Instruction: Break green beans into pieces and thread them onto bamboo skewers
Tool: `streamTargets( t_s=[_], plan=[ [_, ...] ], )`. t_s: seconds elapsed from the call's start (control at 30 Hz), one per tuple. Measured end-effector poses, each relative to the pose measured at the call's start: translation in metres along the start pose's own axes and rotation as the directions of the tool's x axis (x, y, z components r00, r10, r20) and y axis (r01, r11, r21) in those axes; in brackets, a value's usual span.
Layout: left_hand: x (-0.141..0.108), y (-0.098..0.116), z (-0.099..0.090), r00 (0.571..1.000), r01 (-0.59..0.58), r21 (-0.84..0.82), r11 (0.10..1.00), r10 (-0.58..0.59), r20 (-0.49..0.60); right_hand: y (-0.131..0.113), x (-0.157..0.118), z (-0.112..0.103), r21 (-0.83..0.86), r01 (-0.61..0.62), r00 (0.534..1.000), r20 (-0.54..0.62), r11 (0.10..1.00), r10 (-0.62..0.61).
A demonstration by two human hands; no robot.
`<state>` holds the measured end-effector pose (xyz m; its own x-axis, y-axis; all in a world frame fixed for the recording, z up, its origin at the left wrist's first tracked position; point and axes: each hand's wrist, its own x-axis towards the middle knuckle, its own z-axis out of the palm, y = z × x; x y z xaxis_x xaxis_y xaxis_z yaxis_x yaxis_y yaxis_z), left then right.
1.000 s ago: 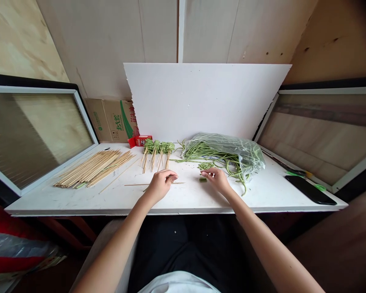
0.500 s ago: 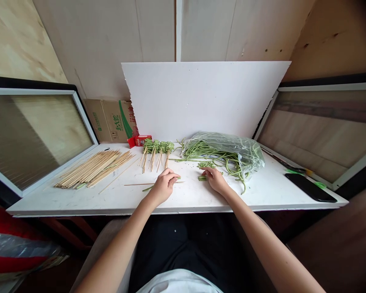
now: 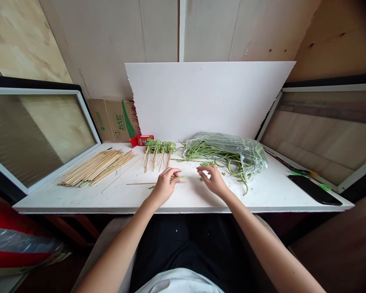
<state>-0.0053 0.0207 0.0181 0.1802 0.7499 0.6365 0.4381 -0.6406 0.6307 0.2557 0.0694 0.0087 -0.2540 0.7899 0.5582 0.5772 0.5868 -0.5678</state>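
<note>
My left hand (image 3: pixel 164 186) is closed around a long green bean (image 3: pixel 181 176), whose tip sticks out to the right past the fingers. A lone bamboo skewer (image 3: pixel 138 184) lies crosswise on the white table, passing beneath that hand. My right hand (image 3: pixel 215 181) is raised slightly over the table, its thumb and fingers apart with nothing visible between them. Short cut bean pieces (image 3: pixel 207 164) lie just behind it, partly covered by the fingers. Farther back, skewers threaded with folded beans (image 3: pixel 160 145) rest in a row.
To the left is a heap of bare bamboo skewers (image 3: pixel 93 167). A clear plastic bag (image 3: pixel 253 154) of long beans stands at the back right. A black phone (image 3: pixel 314 190) lies near the right edge. Behind are a white board (image 3: pixel 210 97) and a cardboard box (image 3: pixel 111 118).
My right hand has lifted off the bean pieces and its fingers have spread. My left hand has turned a little, with more of the bean showing at its right. The view has shifted slightly.
</note>
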Motion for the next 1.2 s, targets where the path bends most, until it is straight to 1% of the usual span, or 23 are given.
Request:
streamTargets(
  t_s=[0.1,0.13,0.2,0.3,0.37,0.47,0.6,0.77,0.9,0.97,1.07,1.13,1.2],
  plan=[
    [-0.001,0.005,0.002,1.000,-0.022,-0.014,1.000,0.022,0.001,-0.034,-0.005,0.006,0.197,0.089,0.987,0.113,0.976,-0.113],
    [-0.001,0.007,0.003,1.000,-0.025,-0.020,0.999,0.025,0.006,-0.043,-0.007,0.009,0.233,0.115,0.982,0.122,0.966,-0.147],
    [-0.002,0.010,0.005,1.000,-0.026,-0.041,0.999,0.026,0.012,-0.054,-0.010,0.014,0.254,0.157,0.978,0.093,0.954,-0.186],
    [-0.003,0.010,0.006,1.000,0.003,-0.063,0.998,-0.001,0.028,-0.055,-0.012,0.019,0.232,0.204,0.977,0.008,0.951,-0.212],
    [-0.003,0.009,0.004,0.996,0.033,-0.028,0.999,-0.031,0.081,-0.052,-0.011,0.018,0.224,0.225,0.974,-0.023,0.948,-0.226],
    [-0.004,0.010,0.001,0.982,0.051,0.053,0.997,-0.059,0.177,-0.048,-0.010,0.015,0.190,0.261,0.964,-0.006,0.946,-0.265],
    [-0.005,0.015,-0.003,0.973,0.050,0.081,0.995,-0.067,0.222,-0.052,-0.010,0.014,0.153,0.312,0.947,0.029,0.937,-0.320],
    [-0.007,0.017,0.002,0.965,0.007,0.073,0.997,-0.026,0.261,-0.058,-0.014,0.019,0.190,0.287,0.954,0.032,0.939,-0.298],
    [-0.007,0.015,0.004,0.962,-0.004,0.003,1.000,0.003,0.273,-0.060,-0.018,0.025,0.269,0.214,0.971,0.043,0.939,-0.234],
    [-0.006,0.015,0.003,0.963,0.007,-0.028,1.000,0.001,0.269,-0.063,-0.018,0.026,0.338,0.174,0.979,0.044,0.925,-0.200],
    [-0.004,0.017,0.000,0.973,0.028,-0.051,0.998,-0.016,0.232,-0.064,-0.015,0.021,0.410,0.130,0.987,0.032,0.903,-0.157],
    [-0.002,0.017,-0.002,0.977,0.034,-0.064,0.997,-0.020,0.211,-0.058,-0.010,0.014,0.373,0.123,0.991,-0.006,0.920,-0.130],
    [-0.002,0.016,-0.002,0.975,0.038,-0.071,0.997,-0.021,0.222,-0.042,-0.005,0.005,0.237,0.130,0.991,-0.056,0.963,-0.120]
  ],
)
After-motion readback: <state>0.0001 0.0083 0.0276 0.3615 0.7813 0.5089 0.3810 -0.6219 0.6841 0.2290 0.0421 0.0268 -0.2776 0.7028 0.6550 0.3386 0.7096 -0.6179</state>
